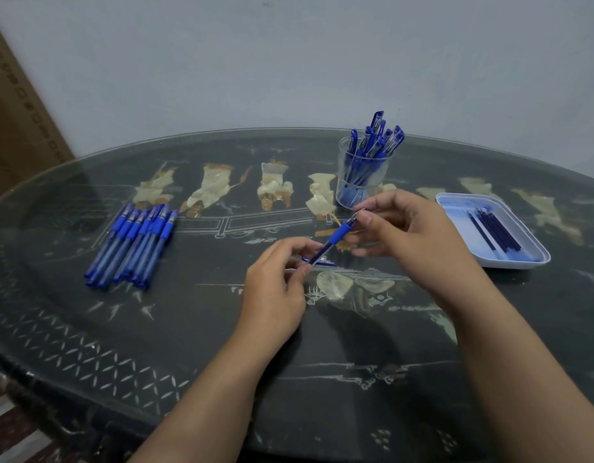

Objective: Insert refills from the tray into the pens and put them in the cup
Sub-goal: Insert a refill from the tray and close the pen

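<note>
Two grips: left grip (275,282) and right grip (399,228) are pinching one pen (339,234), centre frame.
Cup (359,187): is standing just above.
Tray (511,264): is lying right, carrying refills (492,230).

Nothing legible from here; the dark printed marks running down the cardboard box (20,95) at the left are too blurred to read.
</note>
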A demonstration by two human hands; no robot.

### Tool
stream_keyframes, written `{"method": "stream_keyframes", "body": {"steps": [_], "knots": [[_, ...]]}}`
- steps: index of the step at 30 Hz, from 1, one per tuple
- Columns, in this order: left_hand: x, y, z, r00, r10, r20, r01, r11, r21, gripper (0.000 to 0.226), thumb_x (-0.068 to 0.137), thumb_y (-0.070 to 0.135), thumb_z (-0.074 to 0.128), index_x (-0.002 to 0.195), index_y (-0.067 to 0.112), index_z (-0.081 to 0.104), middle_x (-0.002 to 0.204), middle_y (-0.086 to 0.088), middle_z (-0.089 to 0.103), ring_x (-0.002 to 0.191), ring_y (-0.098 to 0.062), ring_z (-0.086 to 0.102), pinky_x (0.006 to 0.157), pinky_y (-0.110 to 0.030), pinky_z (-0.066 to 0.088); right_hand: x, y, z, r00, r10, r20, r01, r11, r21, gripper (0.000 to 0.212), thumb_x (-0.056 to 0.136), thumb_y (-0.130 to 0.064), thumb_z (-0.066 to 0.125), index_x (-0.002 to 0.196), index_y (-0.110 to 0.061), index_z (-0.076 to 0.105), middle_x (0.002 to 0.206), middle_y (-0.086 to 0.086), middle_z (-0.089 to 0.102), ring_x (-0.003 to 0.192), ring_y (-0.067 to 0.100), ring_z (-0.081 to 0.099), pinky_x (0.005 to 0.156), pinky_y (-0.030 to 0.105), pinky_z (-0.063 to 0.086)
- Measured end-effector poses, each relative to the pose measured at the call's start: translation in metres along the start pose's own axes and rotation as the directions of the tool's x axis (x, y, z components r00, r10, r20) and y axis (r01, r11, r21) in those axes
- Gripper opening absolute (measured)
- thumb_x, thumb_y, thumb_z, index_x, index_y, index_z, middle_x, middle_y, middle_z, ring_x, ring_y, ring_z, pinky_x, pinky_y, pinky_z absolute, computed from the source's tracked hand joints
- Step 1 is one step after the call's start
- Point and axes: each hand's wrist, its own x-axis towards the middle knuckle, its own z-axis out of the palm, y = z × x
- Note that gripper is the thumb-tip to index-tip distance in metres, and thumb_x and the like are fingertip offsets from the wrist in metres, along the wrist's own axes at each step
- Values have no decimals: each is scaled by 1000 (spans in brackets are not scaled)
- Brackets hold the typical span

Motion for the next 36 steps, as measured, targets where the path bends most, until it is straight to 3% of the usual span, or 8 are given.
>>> {"method": "stream_keyframes", "body": {"steps": [6,9,12,17,22,27,30,36], "knots": [[0,-1,1,1000,4,4,-4,1000,-6,37,86,-12,59,101,21,68,101,12,66,85,-5,63,72,-8,46,-1,1,0,999,-41,-28,37,991,-130,23,87,-26,70,102,-13,60,85,9,73,76,21,72,69,41,61],[0,-2,1,1000,5,-3,-5,1000,-10,37,86,-12,59,101,20,68,101,12,67,85,-6,63,72,-7,45,-2,0,-2,998,-57,10,58,995,-76,28,89,-16,68,116,-17,62,95,7,72,87,18,72,75,34,61],[0,-1,1,1000,2,2,-2,1000,-11,39,86,-12,59,100,23,67,101,13,66,86,-5,63,72,-7,45,-1,2,-2,994,-106,-4,104,986,-127,11,88,-13,69,99,-14,70,91,4,74,89,19,71,76,35,61],[1,-2,1,1000,2,-3,-2,1000,-11,38,85,-12,59,101,21,68,101,12,67,86,-4,63,73,-7,45,1,3,0,995,-73,-74,55,973,-225,31,77,-49,71,93,-22,64,82,2,72,78,16,71,77,43,59],[1,-1,1,1000,-7,-4,7,1000,-15,38,85,-13,59,101,21,68,101,12,67,86,-3,63,72,-7,45,1,2,-2,996,-89,-21,83,978,-191,12,87,-21,71,98,-16,68,86,2,74,81,16,72,79,39,60],[1,0,0,1000,-13,3,13,1000,-17,38,86,-12,59,101,22,68,101,13,66,86,-2,63,73,-7,46,1,3,-3,997,-53,-49,40,971,-237,30,80,-40,74,95,-16,63,79,5,73,70,13,72,74,39,59],[1,0,0,1000,-8,3,8,1000,-13,39,86,-12,59,101,22,68,100,14,66,87,-1,63,73,-7,45,1,2,-5,996,-88,5,88,985,-150,20,88,-21,70,107,-19,66,88,5,73,79,16,72,73,30,56],[1,0,0,1000,-12,4,12,1000,-10,39,86,-12,60,101,23,68,102,14,67,88,-1,63,74,-6,44,3,6,-4,991,-109,-72,94,977,-194,23,78,-36,76,86,-18,66,82,6,72,77,21,72,76,43,59]]}}
